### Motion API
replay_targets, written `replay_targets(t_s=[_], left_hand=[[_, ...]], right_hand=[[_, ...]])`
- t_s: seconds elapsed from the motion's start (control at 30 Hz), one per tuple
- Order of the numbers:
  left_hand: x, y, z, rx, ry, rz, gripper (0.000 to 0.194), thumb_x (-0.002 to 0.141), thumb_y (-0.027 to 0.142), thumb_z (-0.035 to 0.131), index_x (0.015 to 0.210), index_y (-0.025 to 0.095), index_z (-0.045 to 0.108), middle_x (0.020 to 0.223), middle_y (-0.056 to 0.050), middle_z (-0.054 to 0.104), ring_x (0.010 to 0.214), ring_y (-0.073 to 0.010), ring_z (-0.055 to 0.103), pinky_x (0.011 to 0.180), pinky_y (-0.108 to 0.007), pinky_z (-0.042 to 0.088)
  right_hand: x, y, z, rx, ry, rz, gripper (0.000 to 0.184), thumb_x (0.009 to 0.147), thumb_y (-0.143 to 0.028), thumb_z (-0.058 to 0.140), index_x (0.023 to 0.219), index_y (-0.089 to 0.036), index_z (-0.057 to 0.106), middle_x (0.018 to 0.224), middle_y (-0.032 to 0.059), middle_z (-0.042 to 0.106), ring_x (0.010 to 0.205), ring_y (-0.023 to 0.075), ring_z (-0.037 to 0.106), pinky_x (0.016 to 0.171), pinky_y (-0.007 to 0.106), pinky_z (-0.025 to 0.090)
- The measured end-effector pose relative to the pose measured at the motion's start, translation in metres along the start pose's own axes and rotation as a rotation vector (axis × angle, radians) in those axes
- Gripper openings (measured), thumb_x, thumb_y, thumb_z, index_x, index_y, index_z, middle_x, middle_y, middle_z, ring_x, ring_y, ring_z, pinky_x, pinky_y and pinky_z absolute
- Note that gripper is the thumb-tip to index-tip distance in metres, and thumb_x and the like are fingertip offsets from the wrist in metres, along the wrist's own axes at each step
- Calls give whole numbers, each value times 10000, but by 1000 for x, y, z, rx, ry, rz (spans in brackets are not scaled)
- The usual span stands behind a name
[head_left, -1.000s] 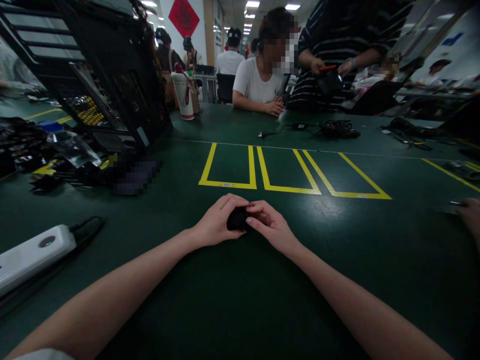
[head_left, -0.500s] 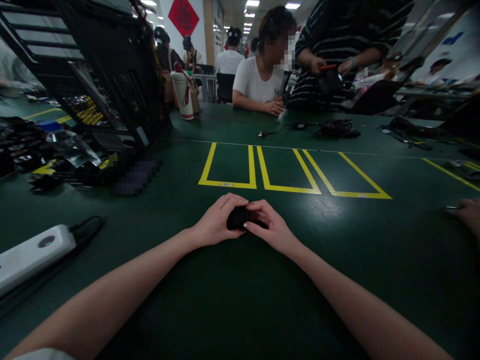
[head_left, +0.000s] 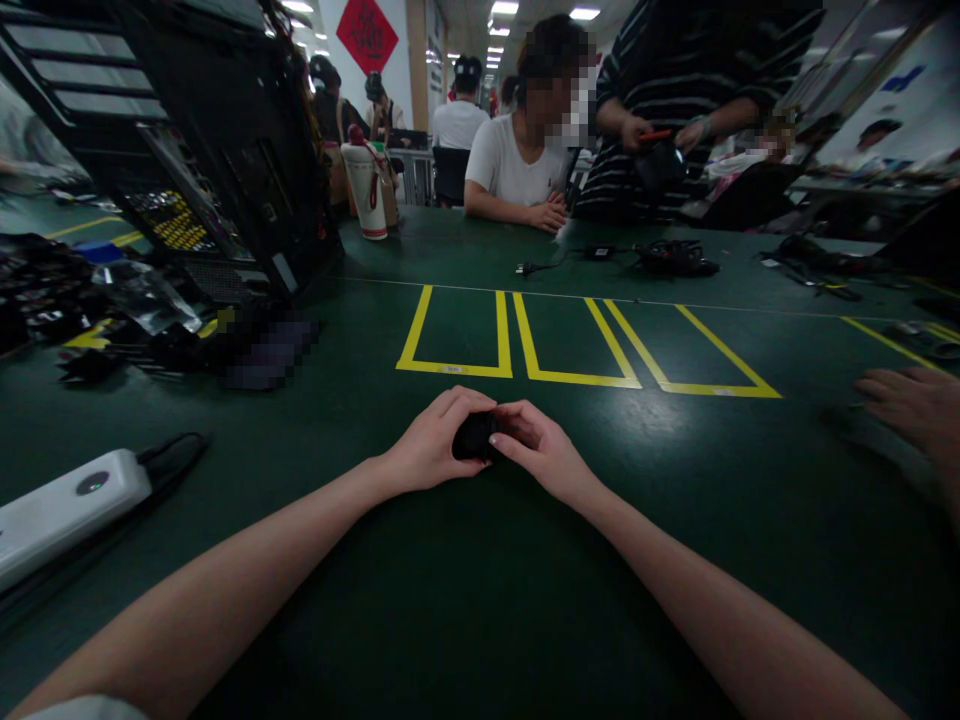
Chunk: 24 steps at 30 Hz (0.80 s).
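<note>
A small, dark black object with a rounded body (head_left: 472,437) is between my hands, low over the green table; its exact kind is too dark to make out. My left hand (head_left: 435,437) is wrapped round its left side, thumb below and fingers over the top. At its right end, my right hand (head_left: 540,447) has thumb and fingers closed on the edge. Part of the object is hidden behind the fingers. Just beyond my hands, yellow tape outlines (head_left: 585,378) mark the table top.
A black computer case (head_left: 225,150) stands tilted at the left, near a water bottle (head_left: 142,290) and a paper cup (head_left: 366,190). A white power strip (head_left: 75,510) lies front left. Black cables (head_left: 675,257) lie at the back. Another person's hand (head_left: 911,405) is at the right edge.
My right thumb and fingers have shifted slightly against the black object; my left hand stays put. The other person's hand at the right edge has come further into view.
</note>
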<state>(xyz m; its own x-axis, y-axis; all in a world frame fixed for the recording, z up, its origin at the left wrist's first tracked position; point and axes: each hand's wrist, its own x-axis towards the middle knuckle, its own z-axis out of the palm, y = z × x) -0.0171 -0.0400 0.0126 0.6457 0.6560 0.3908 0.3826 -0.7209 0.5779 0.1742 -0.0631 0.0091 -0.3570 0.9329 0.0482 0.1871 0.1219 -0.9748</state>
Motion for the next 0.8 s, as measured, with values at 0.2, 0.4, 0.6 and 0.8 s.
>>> replay_targets(t_s=[0.2, 0.4, 0.6, 0.8], left_hand=[[1, 0, 0, -3, 9, -3, 555, 688, 210, 671, 1155, 269, 376, 1145, -44, 467, 1078, -239, 473, 870, -435, 441], [0, 1, -1, -13, 11, 1, 552, 693, 209, 671, 1156, 256, 375, 1141, -47, 462, 1071, -228, 472, 878, -418, 444], [1, 1, -1, 0, 13, -3, 557, 688, 224, 675, 1157, 257, 377, 1137, -44, 470, 1066, -229, 478, 872, -420, 445], [0, 1, -1, 4, 9, -8, 555, 691, 218, 669, 1155, 266, 370, 1148, -44, 464, 1078, -237, 472, 870, -432, 442]], right_hand=[[-2, 5, 0, 2, -8, -124, 270, 752, -186, 616, 990, -246, 504, 1101, 18, 496, 1040, 175, 537, 932, 398, 452], [-2, 8, 2, 28, 8, -136, 199, 779, -223, 588, 965, -247, 520, 1082, 17, 499, 1009, 171, 552, 875, 376, 484], [0, 3, 2, 69, -5, -67, 253, 779, -219, 591, 1007, -242, 483, 1044, 21, 556, 1013, 170, 567, 906, 388, 462], [-1, -1, 2, -3, -14, -55, 243, 782, -221, 586, 1009, -217, 499, 1038, 36, 563, 1008, 180, 565, 914, 411, 458]])
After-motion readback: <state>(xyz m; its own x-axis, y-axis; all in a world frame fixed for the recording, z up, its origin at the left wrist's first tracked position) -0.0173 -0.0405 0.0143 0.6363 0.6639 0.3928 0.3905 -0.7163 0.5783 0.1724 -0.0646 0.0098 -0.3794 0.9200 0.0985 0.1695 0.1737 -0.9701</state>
